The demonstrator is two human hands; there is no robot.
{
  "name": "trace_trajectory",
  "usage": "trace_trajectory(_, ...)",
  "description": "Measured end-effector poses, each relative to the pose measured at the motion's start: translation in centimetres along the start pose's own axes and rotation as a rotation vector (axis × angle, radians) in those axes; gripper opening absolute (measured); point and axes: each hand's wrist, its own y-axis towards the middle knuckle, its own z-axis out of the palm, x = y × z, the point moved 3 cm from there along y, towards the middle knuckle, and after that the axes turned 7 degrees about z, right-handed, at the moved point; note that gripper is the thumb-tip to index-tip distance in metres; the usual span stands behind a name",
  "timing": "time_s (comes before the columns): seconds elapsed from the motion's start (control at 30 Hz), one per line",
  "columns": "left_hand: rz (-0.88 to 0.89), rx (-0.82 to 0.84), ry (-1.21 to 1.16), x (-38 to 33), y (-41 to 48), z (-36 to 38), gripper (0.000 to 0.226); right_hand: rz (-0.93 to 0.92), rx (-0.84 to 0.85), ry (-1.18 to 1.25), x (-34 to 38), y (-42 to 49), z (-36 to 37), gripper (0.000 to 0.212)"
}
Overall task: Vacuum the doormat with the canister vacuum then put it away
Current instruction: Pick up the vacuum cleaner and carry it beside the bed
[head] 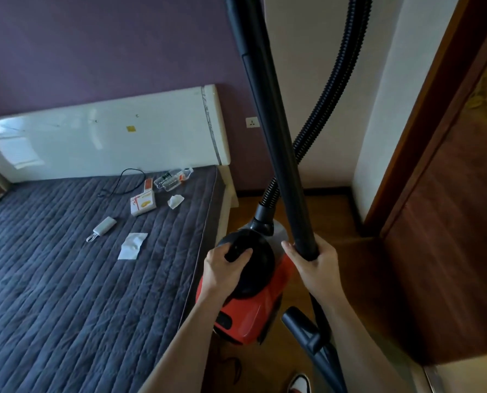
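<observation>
Across the left half, a bed [66, 293] under a dark quilted cover, backed by a glossy white headboard [94, 143] against a purple wall [94, 46]. Along the right, a brown wooden door [449, 222], with wood floor [347, 222] between it and the bed. In that gap, close to the bed's edge, a red vacuum [253, 313] with a black domed top; resting on the floor or lifted, cannot tell. From its front, a ribbed black hose [333, 80] curving upward, crossed by a straight black tube [267, 117] leaning up past the top of view. Left hand [225, 265] on the dome, fingers curled round the grip there. Right hand [316, 262] just beside it, fingers wrapped round the tube's lower end. Scattered on the cover near the headboard: a clear bottle [174, 178], a white box [143, 204], a thin black cable [123, 182], a sheet of white paper [133, 245], a small white power bank [103, 228]. On the wall just left of the tube, a socket [252, 122]
</observation>
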Motion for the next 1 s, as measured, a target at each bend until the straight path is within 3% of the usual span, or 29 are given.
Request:
trace_trajectory(0.33, 0.086, -0.010, -0.022, -3.6, 11.4, 3.4, 0.024, -0.057, 0.016, 0.000, 0.1, 11.8, -0.5, 0.033)
trace_trajectory(0.53, 0.116, 0.030, -0.052, -3.6, 20.1, 6.1, 0.013, -0.050, 0.005, -0.060, -2.1, 19.7, 0.3, 0.018)
trace_trajectory(0.63, 0.133, 0.060, -0.061, -3.5, 25.6, 7.6, 0.019, -0.028, 0.013, -0.092, -3.6, 25.0, 1.6, 0.010)
trace_trajectory(1.0, 0.202, 0.128, -0.016, -3.8, 49.0, 11.4, 0.033, -0.020, -0.074, -0.185, -5.0, 45.6, 5.5, 0.017)
